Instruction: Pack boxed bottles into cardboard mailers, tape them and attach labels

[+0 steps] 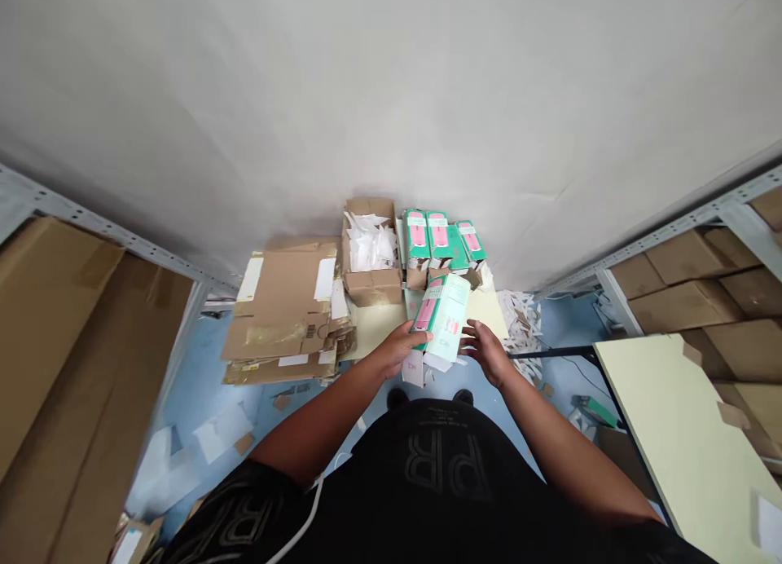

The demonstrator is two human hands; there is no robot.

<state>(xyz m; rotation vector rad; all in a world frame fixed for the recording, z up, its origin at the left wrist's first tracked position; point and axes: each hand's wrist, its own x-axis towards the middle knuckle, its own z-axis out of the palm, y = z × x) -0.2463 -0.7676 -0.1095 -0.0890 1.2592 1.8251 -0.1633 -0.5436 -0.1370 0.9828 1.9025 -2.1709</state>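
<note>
My left hand (pixel 400 348) grips the lower left edge of a pale green and pink product box (pixel 443 313), held tilted in front of me. Just to the box's lower right, my right hand (pixel 489 350) has its fingers curled and apart, touching or nearly touching the edge. Three matching green and pink boxes (pixel 443 236) stand upright against the wall beyond it. An open cardboard carton (pixel 371 250) with white packets inside sits to their left.
Flattened cardboard (pixel 284 311) is stacked on the blue floor at left. Paper scraps (pixel 522 315) litter the floor at right. Metal shelving with brown cartons (pixel 690 279) stands right, large cardboard (pixel 67 336) left. A pale yellow table (pixel 678 434) lies at lower right.
</note>
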